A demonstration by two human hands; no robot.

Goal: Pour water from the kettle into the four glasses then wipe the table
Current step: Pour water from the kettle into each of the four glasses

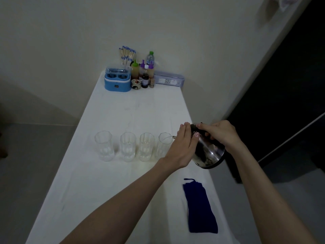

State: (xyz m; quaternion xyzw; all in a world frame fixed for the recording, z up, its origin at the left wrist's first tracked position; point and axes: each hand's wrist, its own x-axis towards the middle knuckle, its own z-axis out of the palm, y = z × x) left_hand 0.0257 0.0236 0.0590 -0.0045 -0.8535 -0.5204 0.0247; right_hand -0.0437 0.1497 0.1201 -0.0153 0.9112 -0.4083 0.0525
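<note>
So the pour is underway on the glass nearest the hands: the right hand (219, 132) is wrapped around the black handle on top of the steel kettle (208, 152), and the left hand (184, 147) is laid flat, fingers straight, against the kettle's side to steady it. The kettle is tipped over toward the left hand's side, spout just beside the rim of the nearest glass (164, 145), and a thin stream looks like it's arcing in. My take on doing this bit well: keep the tilt shallow so the stream stays thin, hold the spout right over the rim, and let the flat hand do the fine steering while the handle hand takes the weight. I can't really tell how full that glass is, it's too dim and clear. The other three glasses (128, 147) sit in a row further out past the left hand, so I'd level the kettle before sliding along, otherwise it'll dribble onto the white table (123, 111). The blue cloth (199, 206) is lying flat below the right forearm, close to the body, handy for the wipe.
</note>
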